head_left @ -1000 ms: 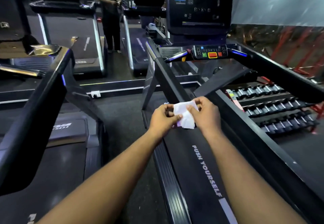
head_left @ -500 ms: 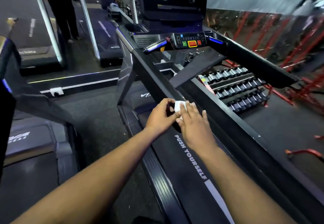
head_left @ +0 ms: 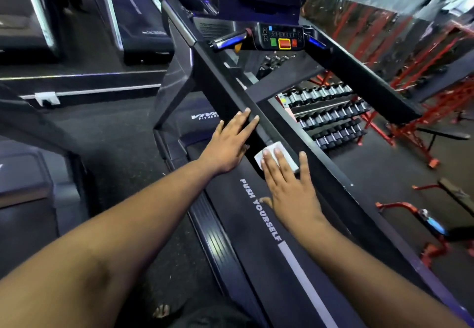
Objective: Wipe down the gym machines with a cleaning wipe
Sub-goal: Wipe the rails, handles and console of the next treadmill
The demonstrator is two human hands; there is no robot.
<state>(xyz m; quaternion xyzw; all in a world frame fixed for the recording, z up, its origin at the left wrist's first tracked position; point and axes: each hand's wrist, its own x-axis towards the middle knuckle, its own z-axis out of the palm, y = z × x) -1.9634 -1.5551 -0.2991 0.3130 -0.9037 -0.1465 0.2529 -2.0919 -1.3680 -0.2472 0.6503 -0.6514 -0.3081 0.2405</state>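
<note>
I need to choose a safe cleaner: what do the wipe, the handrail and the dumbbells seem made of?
Wipe: thin white paper or nonwoven, lying flat.
Handrail: matte black, probably painted metal or plastic.
Dumbbells: shiny metal handles, dark, perhaps rubber-coated ends.

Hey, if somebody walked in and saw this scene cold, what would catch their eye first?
Two bare arms reach in from below: the right hand presses a white wipe flat, and the left hand lies open on the treadmill's left handrail. White PUSH YOURSELF lettering runs along the treadmill beside the right hand. Further up, the red stop button glows on the console, with dumbbell racks to the right.
</note>
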